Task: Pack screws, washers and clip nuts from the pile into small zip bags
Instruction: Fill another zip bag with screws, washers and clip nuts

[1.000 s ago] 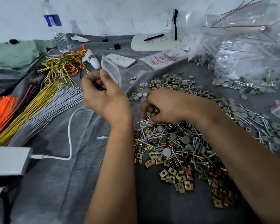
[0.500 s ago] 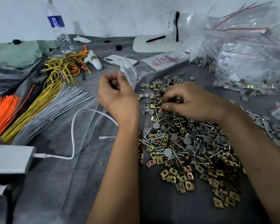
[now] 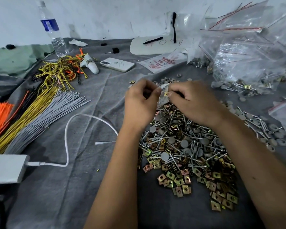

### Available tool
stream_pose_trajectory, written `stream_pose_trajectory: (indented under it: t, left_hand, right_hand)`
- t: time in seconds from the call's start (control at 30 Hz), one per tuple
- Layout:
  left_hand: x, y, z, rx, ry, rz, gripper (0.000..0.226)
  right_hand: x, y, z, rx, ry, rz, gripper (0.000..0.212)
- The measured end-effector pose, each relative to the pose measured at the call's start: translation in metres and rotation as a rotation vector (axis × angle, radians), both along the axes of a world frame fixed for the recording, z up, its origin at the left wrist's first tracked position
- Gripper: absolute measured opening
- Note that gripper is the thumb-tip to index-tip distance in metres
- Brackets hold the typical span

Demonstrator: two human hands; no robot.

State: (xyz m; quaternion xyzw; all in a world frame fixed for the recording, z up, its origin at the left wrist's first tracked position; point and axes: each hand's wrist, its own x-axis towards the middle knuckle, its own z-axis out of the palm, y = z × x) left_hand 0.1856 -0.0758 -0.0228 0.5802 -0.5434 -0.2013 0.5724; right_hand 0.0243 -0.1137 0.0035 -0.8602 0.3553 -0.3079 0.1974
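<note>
Clear plastic, a small zip bag (image 3: 163, 95) sits pinched between both hands above the far end of the pile (image 3: 186, 149); the left hand (image 3: 141, 103) grips its left side with curled fingers, and the right hand (image 3: 195, 100) pinches a brass clip nut (image 3: 166, 94) at the bag's mouth; the pile of screws, grey washers and clip nuts spreads over the grey cloth (image 3: 89, 187) toward its near right edge; filled bags (image 3: 254, 52) heap at the far right corner; a white phone (image 3: 117, 64) and a water bottle (image 3: 52, 30) lie toward the far edge; bundles of yellow, grey and orange cable ties (image 3: 31, 116) lie along the left side, a white charging cable (image 3: 68, 141) looping near them.
</note>
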Motion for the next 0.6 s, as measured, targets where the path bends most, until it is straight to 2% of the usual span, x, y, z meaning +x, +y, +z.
stream_pose_trajectory:
  t: [0.2, 0.33, 0.47, 0.53, 0.6]
  left_hand:
    - [-0.002, 0.000, -0.001, 0.043, 0.000, -0.091, 0.010]
    - [-0.001, 0.002, 0.002, 0.018, 0.049, -0.088, 0.010]
    - [0.004, 0.002, 0.003, -0.019, 0.176, 0.076, 0.018]
    - [0.009, 0.000, 0.004, -0.061, 0.284, 0.224, 0.017]
    - [0.016, -0.003, 0.004, -0.119, 0.409, 0.340, 0.017]
  right_hand:
    - [0.000, -0.008, 0.000, 0.027, 0.083, -0.001, 0.043]
    - [0.002, -0.006, -0.003, 0.047, 0.113, -0.017, 0.033]
    - [-0.001, -0.003, 0.000, 0.036, -0.031, -0.020, 0.023]
    - [-0.001, 0.000, 0.008, 0.081, 0.067, 0.118, 0.013]
    - [0.005, 0.006, 0.010, 0.119, 0.260, 0.273, 0.002]
